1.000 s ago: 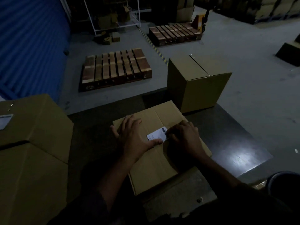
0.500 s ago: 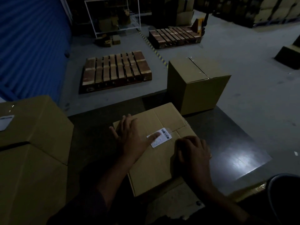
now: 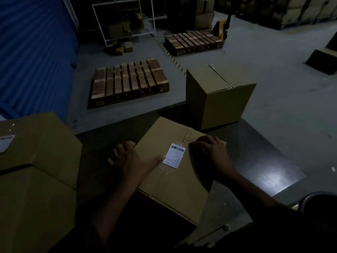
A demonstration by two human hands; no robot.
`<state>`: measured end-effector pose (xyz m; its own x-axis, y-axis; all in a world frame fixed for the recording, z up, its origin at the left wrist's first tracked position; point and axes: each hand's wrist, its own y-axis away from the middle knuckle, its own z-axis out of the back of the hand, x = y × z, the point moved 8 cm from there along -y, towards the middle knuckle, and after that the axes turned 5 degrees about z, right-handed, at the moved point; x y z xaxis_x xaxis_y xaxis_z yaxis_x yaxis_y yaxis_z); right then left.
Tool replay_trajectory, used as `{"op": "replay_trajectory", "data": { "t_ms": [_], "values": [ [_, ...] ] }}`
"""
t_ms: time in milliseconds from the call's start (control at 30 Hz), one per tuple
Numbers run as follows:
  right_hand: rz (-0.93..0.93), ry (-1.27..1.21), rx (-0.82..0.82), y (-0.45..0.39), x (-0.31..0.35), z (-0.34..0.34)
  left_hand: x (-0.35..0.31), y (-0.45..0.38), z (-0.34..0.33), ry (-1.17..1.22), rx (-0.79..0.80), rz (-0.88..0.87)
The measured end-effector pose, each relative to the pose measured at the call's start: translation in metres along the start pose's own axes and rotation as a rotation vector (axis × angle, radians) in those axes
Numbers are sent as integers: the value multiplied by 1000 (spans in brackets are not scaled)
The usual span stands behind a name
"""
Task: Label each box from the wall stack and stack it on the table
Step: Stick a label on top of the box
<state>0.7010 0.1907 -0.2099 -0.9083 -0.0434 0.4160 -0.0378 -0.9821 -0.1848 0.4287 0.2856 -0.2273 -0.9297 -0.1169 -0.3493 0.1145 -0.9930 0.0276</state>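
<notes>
- The labelled box (image 3: 175, 172) lies closed and taped on the dark table (image 3: 255, 154), in the lower middle of the frame; its content is hidden.
- One white label (image 3: 174, 155) is stuck on its top.
- The left hand (image 3: 131, 159) grips the left edge of the box, fingers curled, thumb beside the label.
- The right hand (image 3: 211, 152) holds the right edge, fingers bent over it.
- One more closed box (image 3: 218, 95) stands behind; closed stacked boxes (image 3: 36, 170) at the left, one with a label.
- Two wooden pallets (image 3: 129, 81) lie on the floor.
</notes>
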Motion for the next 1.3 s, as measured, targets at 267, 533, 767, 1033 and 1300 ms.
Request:
{"op": "replay_trajectory", "data": {
  "t_ms": [267,533,767,1033,1300],
  "values": [
    [-14,18,-34,-11,18,-21,-47,17,-11,63,92,-206],
    [-98,28,-103,-14,13,-20,-44,20,-8,48,25,-226],
    [-114,-84,-186,-5,8,-14,-45,21,-8,69,61,-215],
    [-310,10,-314,56,25,-11,-39,14,-16,96,89,-163],
    [-205,-7,-214,28,15,-12,-28,5,-11,166,80,-85]
  ]
}}
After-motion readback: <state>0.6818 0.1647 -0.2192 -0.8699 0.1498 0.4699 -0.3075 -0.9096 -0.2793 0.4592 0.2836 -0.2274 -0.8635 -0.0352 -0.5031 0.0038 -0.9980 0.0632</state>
